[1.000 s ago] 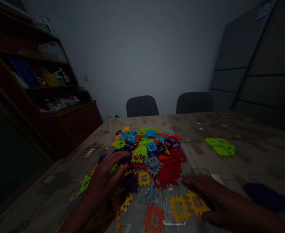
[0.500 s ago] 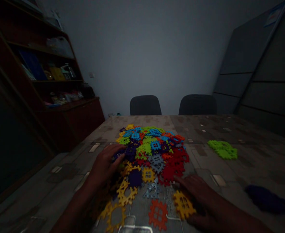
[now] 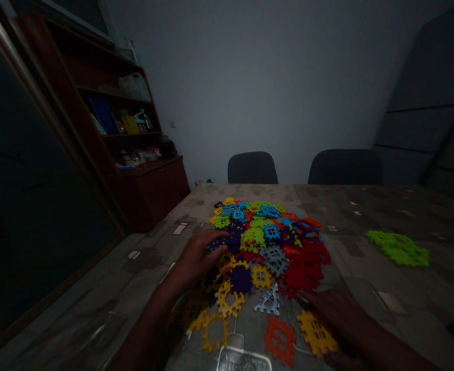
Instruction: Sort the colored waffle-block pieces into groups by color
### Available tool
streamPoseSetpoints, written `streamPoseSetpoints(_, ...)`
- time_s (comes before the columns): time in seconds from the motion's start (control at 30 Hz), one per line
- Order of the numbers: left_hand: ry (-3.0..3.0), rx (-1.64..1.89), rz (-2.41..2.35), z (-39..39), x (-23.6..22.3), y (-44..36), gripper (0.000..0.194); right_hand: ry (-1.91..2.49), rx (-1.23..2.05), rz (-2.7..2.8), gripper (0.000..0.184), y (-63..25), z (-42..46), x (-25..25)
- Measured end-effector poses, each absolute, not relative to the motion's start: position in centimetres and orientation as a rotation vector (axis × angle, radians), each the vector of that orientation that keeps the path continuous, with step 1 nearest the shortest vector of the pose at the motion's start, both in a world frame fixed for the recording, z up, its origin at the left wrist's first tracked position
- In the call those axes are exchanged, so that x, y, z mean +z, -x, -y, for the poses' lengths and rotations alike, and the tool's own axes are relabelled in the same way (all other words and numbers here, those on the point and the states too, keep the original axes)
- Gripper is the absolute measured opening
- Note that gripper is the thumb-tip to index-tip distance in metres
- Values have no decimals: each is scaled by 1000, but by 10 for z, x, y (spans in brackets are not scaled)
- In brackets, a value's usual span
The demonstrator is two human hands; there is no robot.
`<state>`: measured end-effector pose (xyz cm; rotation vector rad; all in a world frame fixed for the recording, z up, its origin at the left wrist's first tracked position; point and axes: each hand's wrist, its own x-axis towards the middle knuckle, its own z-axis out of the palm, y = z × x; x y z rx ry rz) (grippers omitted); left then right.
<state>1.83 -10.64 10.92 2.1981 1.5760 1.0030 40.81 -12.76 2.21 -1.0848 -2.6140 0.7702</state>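
A patterned table (image 3: 350, 263) bears coloured toothed pieces (image 3: 256, 237).

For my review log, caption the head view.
Two bare hands at a multicoloured heap of toothed plastic pieces on a grey-brown patterned table.

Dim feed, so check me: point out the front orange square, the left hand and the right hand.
Orange square (image 3: 280, 340): head view, its center crossbars.
Left hand (image 3: 196, 255): head view, its back.
Right hand (image 3: 334, 309): head view, its back.

Head-worn view, facing forward, angled down across table (image 3: 345, 245)
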Motion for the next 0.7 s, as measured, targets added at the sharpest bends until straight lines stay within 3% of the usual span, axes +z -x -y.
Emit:
streamPoseSetpoints(0.27,-2217,721,-1567,129,115,-25,33,1123,681,2528,78,-426,124,11)
streamPoseSetpoints(0.53,-2225,422,-1589,161,88,-37,57,1274,863,2549,84,-424,127,25)
streamPoseSetpoints(0.7,-2471,235,-1478,134,91,-77,30,1260,867,2470,79,-424,126,22)
